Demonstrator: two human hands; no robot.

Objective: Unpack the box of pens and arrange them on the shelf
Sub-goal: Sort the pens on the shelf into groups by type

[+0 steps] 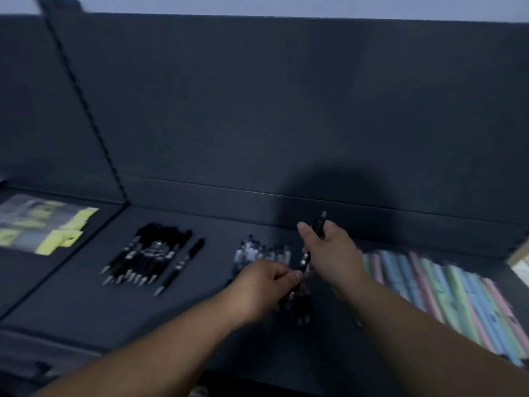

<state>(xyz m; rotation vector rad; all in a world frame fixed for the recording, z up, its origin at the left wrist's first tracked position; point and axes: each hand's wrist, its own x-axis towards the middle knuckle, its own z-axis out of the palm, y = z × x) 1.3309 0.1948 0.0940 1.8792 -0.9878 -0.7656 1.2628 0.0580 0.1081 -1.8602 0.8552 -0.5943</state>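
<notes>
My right hand grips a black pen above the dark shelf, its top sticking out past my fingers. My left hand pinches the lower end of a black pen with a silver band just below the right hand. Whether this is one pen or two is blurred. More dark pens lie under my hands. A pile of black pens lies to the left, and one black pen lies beside it. Clear-bodied pens lie behind my left hand.
Pastel pens in pink, green and blue lie in a row on the right. Packets with yellow parts lie on the neighbouring shelf at the left, past a divider. A pale box corner shows at the right edge.
</notes>
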